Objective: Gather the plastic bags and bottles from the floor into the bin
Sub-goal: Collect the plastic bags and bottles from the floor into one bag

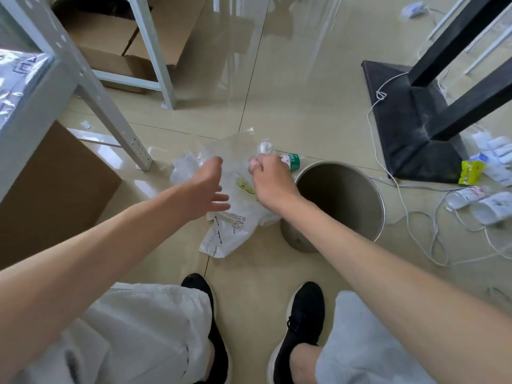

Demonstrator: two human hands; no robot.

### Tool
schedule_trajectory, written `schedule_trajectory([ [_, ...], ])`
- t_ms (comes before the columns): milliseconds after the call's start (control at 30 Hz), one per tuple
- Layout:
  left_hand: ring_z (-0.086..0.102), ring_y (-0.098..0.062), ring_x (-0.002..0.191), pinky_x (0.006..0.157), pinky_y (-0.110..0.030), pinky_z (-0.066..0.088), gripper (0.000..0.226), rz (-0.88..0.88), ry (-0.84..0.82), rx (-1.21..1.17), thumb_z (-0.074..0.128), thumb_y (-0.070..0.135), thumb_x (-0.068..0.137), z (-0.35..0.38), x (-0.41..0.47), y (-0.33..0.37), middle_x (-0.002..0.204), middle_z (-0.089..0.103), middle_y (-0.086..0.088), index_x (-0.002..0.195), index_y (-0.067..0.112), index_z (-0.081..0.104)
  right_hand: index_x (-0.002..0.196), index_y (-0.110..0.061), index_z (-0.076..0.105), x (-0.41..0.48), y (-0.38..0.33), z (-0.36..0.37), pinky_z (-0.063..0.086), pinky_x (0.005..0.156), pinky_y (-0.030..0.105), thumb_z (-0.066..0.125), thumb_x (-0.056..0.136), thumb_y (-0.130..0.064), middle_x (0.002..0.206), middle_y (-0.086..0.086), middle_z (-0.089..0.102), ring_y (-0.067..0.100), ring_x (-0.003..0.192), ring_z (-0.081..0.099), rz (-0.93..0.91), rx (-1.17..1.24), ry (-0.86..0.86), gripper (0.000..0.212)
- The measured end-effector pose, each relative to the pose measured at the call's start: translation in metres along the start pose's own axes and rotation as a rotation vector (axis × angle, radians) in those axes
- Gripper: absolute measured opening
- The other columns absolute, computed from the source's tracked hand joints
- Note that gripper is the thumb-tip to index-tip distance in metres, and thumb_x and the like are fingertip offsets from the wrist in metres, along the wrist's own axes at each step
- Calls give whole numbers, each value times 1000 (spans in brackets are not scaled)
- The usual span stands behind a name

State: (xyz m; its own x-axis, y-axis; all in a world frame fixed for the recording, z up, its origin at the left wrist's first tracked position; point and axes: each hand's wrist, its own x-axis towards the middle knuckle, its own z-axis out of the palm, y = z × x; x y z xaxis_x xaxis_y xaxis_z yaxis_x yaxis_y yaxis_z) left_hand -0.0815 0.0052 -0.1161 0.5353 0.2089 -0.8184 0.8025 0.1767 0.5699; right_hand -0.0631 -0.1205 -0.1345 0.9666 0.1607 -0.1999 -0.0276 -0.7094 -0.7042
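A heap of clear and white plastic bags lies on the tiled floor just left of a round metal bin. A plastic bottle with a green label lies behind the heap, beside the bin's far rim. My right hand pinches the top of a clear bag at the heap, fingers closed on the film. My left hand hovers over the left side of the heap with fingers spread, holding nothing. The bin looks empty inside.
A grey metal shelf leg and cardboard boxes stand to the left. A black stand base sits right of the bin, with white cables, a yellow packet and white packets around it. My black shoes are below.
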Motion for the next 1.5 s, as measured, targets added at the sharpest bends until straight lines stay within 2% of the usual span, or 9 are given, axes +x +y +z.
schedule_trajectory([
  [200,61,-42,99,83,-60,47,90,-184,-150,-333,48,63,92,-28,-37,10,149,48,-24,156,2,29,128,-25,60,-70,-31,15,51,89,26,41,86,-10,110,-6,72,22,107,63,-146,118,-377,48],
  [333,56,-29,77,48,-43,57,20,-83,-13,-45,41,11,102,-44,-47,-2,108,54,-14,117,4,52,135,-24,54,-90,-31,12,40,82,10,47,80,2,113,-16,63,-8,94,58,-213,174,-696,61],
  [400,60,-35,83,50,-54,60,27,-46,50,35,36,1,102,-57,-39,-16,110,51,-16,120,4,55,126,-12,64,-82,-25,15,44,82,6,41,82,5,108,-16,66,-16,84,58,-226,246,-637,53],
  [533,63,-43,111,72,-61,59,44,-70,110,55,29,-3,105,-73,-35,-23,119,54,-18,146,1,46,79,-8,67,-19,5,38,53,74,39,44,81,10,74,3,65,18,73,59,-39,348,-192,30],
  [633,66,-43,112,64,-57,60,39,-42,161,38,30,-3,106,-75,-33,-13,129,56,-23,137,0,52,108,-12,54,43,36,61,46,85,32,54,81,3,105,5,57,23,100,53,34,112,-105,32],
  [733,69,-37,102,75,-61,59,35,27,176,78,33,-4,103,-71,-32,-2,110,59,-13,123,7,60,144,-8,32,78,62,88,38,106,39,56,82,-13,144,13,38,32,133,36,201,-231,-371,66],
  [900,68,-39,104,78,-60,58,44,77,227,57,35,-3,103,-77,-35,15,109,61,-12,142,7,53,74,-14,48,98,85,115,41,64,31,45,93,-23,86,9,54,29,84,53,278,-180,-341,21],
  [1333,69,-41,110,84,-64,57,30,251,373,-17,29,2,100,-83,-40,35,94,61,-16,77,12,45,81,-6,63,53,51,67,44,60,29,86,71,-19,82,4,64,26,77,62,231,-168,-21,29],
  [1500,66,-35,99,74,-60,57,39,207,314,-32,25,-2,99,-84,-29,17,129,56,-22,127,4,51,62,-15,40,47,44,59,34,51,29,90,65,-33,65,1,51,22,60,47,222,-98,-133,53],
])
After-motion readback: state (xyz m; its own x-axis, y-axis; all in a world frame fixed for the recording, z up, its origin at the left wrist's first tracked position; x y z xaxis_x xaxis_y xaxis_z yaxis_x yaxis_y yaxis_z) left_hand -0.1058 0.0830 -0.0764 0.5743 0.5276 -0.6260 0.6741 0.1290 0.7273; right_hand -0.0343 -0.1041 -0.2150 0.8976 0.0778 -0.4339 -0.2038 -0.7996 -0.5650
